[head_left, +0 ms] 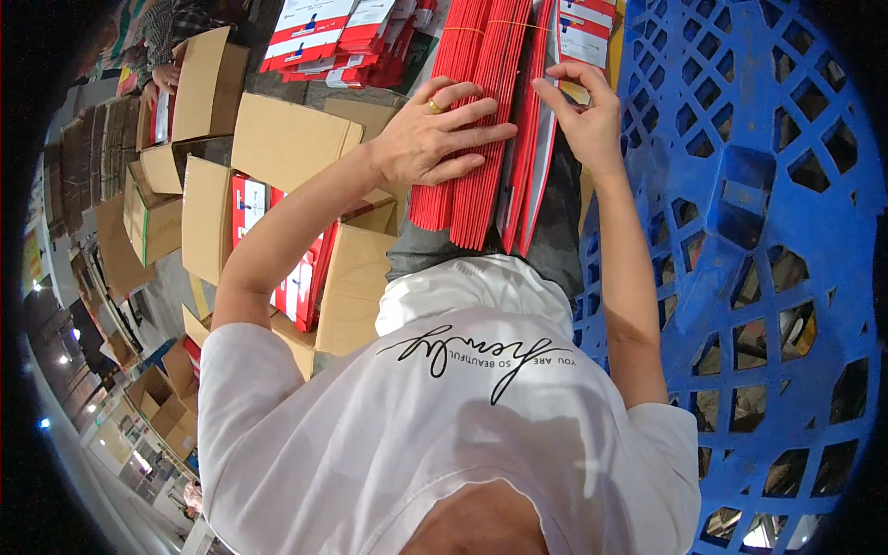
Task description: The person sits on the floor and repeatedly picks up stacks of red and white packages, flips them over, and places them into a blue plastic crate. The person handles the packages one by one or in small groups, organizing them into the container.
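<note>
A thick stack of flat red folders stands on edge across my lap, with a thin elastic band around its far end. My left hand, a ring on one finger, lies across the side of the stack and presses it, fingers spread. My right hand pinches the edges of a few red folders at the right side of the stack, parting them from the rest. One of these folders carries a white label.
Open cardboard boxes stand to my left, and one holds red-and-white packs. More such packs lie beyond the stack. A blue plastic pallet fills the right side. Another person's hands work at a box at the top left.
</note>
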The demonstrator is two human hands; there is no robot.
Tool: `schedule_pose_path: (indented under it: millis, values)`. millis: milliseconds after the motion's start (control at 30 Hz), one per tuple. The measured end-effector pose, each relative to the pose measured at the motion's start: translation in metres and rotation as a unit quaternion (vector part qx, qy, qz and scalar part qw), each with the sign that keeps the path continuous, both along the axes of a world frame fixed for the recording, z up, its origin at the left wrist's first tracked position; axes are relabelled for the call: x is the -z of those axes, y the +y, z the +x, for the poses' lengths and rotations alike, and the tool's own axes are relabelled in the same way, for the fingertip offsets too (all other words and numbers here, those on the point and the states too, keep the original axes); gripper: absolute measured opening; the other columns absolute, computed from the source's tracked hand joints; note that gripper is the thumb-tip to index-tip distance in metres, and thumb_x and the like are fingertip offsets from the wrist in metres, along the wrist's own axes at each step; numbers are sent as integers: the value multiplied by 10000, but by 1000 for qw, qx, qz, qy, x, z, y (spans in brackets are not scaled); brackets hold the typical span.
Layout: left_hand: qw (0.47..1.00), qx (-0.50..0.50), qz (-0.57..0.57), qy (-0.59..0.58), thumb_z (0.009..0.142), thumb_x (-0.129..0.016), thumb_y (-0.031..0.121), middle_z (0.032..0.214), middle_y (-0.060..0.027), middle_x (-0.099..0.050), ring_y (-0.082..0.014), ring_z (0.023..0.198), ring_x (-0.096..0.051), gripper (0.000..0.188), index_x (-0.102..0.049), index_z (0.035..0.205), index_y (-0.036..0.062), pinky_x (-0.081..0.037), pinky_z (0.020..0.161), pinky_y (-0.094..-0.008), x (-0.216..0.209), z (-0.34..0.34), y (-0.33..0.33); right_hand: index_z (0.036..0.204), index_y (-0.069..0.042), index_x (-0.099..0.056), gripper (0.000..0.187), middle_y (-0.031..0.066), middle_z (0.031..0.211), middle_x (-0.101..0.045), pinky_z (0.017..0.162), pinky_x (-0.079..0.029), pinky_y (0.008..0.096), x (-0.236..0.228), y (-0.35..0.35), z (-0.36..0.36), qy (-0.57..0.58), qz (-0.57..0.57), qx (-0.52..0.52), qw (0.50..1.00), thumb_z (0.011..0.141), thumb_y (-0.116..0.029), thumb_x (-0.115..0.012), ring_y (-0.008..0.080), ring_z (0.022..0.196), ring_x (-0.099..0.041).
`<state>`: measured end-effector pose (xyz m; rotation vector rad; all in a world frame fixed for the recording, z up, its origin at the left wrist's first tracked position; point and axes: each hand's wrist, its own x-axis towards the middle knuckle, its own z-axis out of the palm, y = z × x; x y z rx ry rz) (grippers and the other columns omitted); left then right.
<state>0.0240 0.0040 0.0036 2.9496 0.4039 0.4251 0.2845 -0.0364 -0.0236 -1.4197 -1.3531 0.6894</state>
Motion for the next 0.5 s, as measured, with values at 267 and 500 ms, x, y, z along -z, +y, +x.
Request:
schedule_pose_path:
  millis: [267, 500]
  values:
    - [1000, 4, 0, -10, 941, -586, 375, 1381, -96, -533, -346, 1315, -451, 551, -568, 1483, 281, -328, 1131, -542, 1, 3, -1, 1075, -50, -700, 261, 9, 1152, -652, 713, -541, 232, 7, 2, -5, 43, -22, -34, 998, 899, -197, -825, 90, 979, -645]
    - [1000, -1, -9, -13, 936, -589, 358, 1404, -93, -529, -338, 1323, -446, 547, -578, 1471, 245, -316, 1133, -545, 6, -4, 0, 1080, -33, -688, 151, 47, 1280, -621, 781, -544, 250, -10, -2, 1, 94, -12, 22, 995, 944, -81, -732, 129, 1030, -656]
